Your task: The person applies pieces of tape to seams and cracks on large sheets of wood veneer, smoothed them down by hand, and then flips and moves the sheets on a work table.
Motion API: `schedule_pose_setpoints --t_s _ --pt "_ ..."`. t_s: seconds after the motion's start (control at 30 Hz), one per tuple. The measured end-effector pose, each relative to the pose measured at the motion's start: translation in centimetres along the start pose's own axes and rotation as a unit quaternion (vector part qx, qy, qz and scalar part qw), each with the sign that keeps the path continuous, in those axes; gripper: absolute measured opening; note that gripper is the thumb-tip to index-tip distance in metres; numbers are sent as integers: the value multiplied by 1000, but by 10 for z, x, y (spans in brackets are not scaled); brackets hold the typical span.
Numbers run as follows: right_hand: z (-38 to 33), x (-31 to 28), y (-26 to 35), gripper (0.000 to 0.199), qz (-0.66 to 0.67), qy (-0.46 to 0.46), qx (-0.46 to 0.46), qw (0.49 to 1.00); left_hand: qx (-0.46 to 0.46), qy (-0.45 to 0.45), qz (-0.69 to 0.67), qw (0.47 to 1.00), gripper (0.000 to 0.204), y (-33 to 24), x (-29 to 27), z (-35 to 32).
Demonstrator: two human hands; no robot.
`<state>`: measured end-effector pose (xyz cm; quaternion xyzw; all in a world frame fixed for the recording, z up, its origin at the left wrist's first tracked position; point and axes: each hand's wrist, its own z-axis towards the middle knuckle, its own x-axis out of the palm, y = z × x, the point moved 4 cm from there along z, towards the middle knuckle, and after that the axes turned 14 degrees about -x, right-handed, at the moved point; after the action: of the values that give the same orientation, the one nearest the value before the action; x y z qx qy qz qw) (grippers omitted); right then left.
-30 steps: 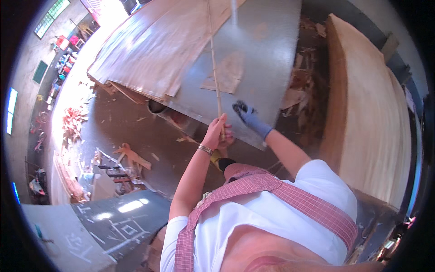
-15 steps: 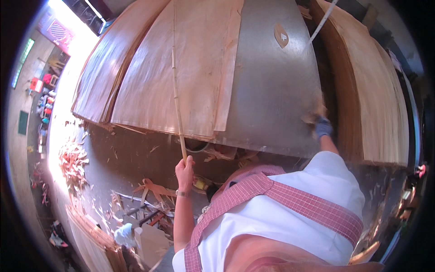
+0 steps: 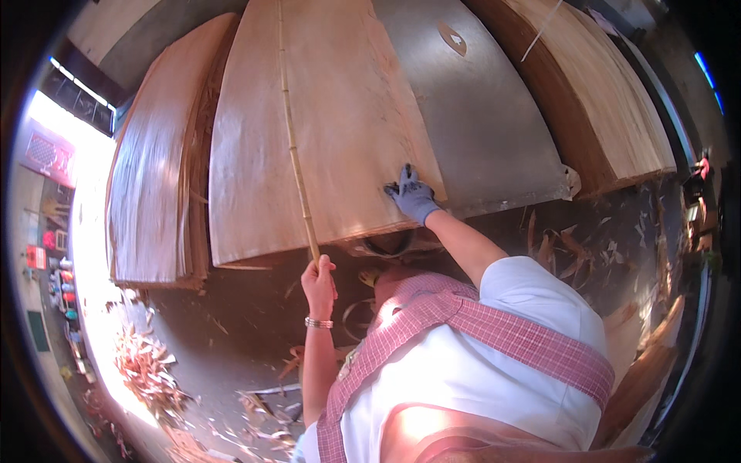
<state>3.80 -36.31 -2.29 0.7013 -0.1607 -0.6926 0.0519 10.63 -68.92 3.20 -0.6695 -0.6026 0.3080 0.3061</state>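
My bare left hand (image 3: 319,285) is closed round the lower end of a long, thin bamboo stick (image 3: 292,147). The stick runs away from me over a broad sheet of wood veneer (image 3: 247,170), which tops a pile. My right hand (image 3: 414,197), in a grey-blue glove with dark fingertips, rests on the veneer near its front right edge, fingers spread. To the right of the veneer lies a smooth dark grey board (image 3: 486,116) bearing a small leaf-shaped wooden patch (image 3: 452,38) with a white mark.
A stack of veneer (image 3: 150,170) stands at the left and a thick stack (image 3: 610,100) at the right. Wood shavings (image 3: 143,366) cover part of the floor at the left. A thin pale rod (image 3: 542,31) hangs over the right stack.
My right hand has moved left from the grey board's near right corner onto the veneer. The left hand still grips the stick. The whole view has turned slightly.
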Motion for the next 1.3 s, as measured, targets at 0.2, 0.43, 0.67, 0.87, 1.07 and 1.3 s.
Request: schedule_pose_setpoints --t_s 0.2,0.43,0.67,0.87,1.07,1.3 --pt "21 -21 59 55 112 -58 -3 992 -13 22 26 999 38 -19 -71 47" --pt "72 -53 202 55 385 -88 -99 914 -30 3 51 998 41 -38 -147 137" --pt "145 26 360 59 411 -60 -233 879 62 -27 358 931 48 -42 -192 165" --pt "181 29 479 61 410 42 -277 868 82 102 354 926 81 -24 -209 167" --pt "181 74 533 63 375 52 -286 881 -13 279 -74 957 60 -19 -203 151" --pt "144 71 551 61 333 70 -270 901 -278 261 -276 882 19 6 -218 170"
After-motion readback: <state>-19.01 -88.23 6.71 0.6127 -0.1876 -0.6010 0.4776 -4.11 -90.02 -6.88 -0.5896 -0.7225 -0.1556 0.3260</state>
